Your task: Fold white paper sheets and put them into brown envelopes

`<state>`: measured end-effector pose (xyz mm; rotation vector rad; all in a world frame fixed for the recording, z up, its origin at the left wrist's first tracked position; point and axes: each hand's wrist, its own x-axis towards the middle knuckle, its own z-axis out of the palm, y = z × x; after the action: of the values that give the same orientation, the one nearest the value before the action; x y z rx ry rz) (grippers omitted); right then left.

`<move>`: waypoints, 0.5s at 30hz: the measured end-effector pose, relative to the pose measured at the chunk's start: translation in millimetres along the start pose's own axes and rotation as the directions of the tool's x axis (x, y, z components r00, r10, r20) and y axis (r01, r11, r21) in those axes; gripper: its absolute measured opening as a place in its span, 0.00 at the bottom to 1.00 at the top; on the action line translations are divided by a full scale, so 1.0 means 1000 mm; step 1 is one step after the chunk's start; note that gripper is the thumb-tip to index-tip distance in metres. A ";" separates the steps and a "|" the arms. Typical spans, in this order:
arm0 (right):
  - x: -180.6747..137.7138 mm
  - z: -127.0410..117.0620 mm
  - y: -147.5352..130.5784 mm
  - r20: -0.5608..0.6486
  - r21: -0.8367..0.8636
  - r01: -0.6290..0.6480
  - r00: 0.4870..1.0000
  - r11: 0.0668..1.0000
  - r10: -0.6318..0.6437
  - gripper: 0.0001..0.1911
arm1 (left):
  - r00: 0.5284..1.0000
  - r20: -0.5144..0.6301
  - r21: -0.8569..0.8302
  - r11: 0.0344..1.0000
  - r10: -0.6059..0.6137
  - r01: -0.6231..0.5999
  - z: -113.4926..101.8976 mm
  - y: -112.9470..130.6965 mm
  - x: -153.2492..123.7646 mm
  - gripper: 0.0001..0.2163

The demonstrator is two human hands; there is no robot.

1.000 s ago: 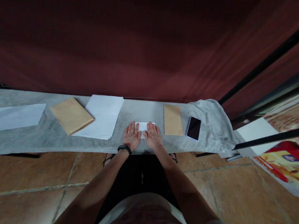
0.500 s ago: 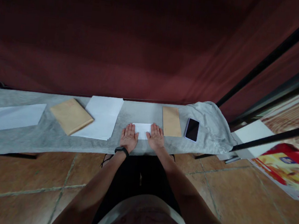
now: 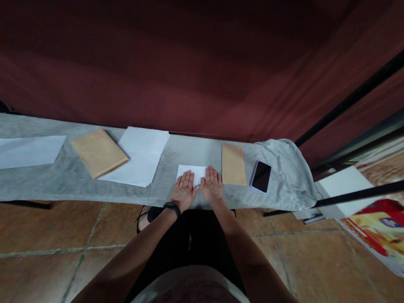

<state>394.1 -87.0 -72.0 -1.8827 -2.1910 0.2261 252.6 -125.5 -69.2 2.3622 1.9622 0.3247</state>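
Observation:
A small white sheet of paper (image 3: 185,168), which looks folded, lies on the grey cloth in front of me. My left hand (image 3: 185,191) rests flat on it with the fingers stretched out, a dark band on the wrist. At the paper's right end my right hand (image 3: 212,184) also lies flat, its thumb close to the left one. Both palms hide the lower part of the paper. Just right of my right hand is a single brown envelope (image 3: 234,165).
Left of my hands lies a stack of white paper (image 3: 143,152), partly under a pile of brown envelopes (image 3: 98,153). Another white sheet (image 3: 21,152) is farther left. A phone (image 3: 261,176) lies on the cloth-covered table (image 3: 286,180) at right, near a red and yellow box (image 3: 389,233).
My left hand has slid right across the small paper towards my right hand, uncovering its left end. My right hand has stayed nearly in place.

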 end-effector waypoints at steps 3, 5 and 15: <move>0.001 -0.002 -0.002 -0.017 0.008 -0.016 1.000 1.000 0.016 0.31 | 1.000 -0.012 0.004 1.000 -0.009 0.009 -0.001 -0.008 -0.001 0.31; -0.001 -0.003 -0.004 -0.041 0.016 -0.027 0.999 0.999 0.028 0.31 | 1.000 -0.013 0.004 1.000 0.002 -0.002 -0.002 -0.009 -0.002 0.30; -0.052 0.002 -0.013 -0.126 0.029 0.216 0.969 0.976 -0.211 0.29 | 0.977 0.023 0.003 0.978 0.210 -0.210 -0.012 -0.016 -0.010 0.28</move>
<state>388.6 -139.7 -74.7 -1.5790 -2.2637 0.1130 232.9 -133.3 -61.8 2.5698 1.7085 0.3001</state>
